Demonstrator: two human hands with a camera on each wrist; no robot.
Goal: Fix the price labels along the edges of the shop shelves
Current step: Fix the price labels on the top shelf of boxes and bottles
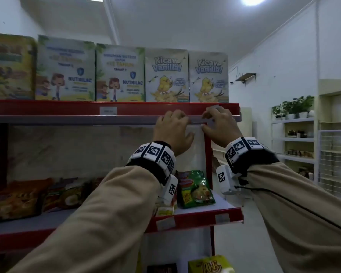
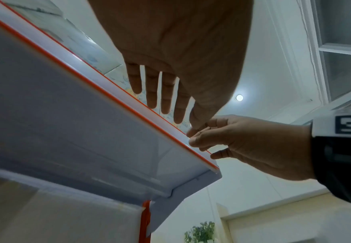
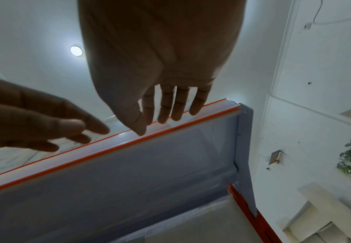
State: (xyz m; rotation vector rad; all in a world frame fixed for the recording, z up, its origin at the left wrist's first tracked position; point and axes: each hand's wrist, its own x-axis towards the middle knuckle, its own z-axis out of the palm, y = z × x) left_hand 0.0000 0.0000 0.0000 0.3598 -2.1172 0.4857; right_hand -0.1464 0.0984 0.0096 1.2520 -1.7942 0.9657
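Observation:
The top shelf's red edge strip (image 1: 67,109) runs left to right, with a clear label holder (image 2: 99,77) along it. My right hand (image 1: 218,120) is near the strip's right end. Its fingers lie over a pale price label (image 1: 213,107) while the thumb sits under the strip's lower lip, pinching it. In the right wrist view the fingertips (image 3: 163,120) touch the holder (image 3: 87,156) at the label (image 3: 171,123). My left hand (image 1: 173,123) is just to the left, fingers (image 2: 162,92) straight and spread at the strip, holding nothing. Most of the label is hidden by fingers.
Another label (image 1: 108,110) sits further left on the same strip. Cereal and milk boxes (image 1: 166,75) stand on the top shelf. Noodle packets (image 1: 195,189) lie on the lower shelf, whose edge carries two labels (image 1: 165,223). White racks with plants (image 1: 293,109) stand at the right.

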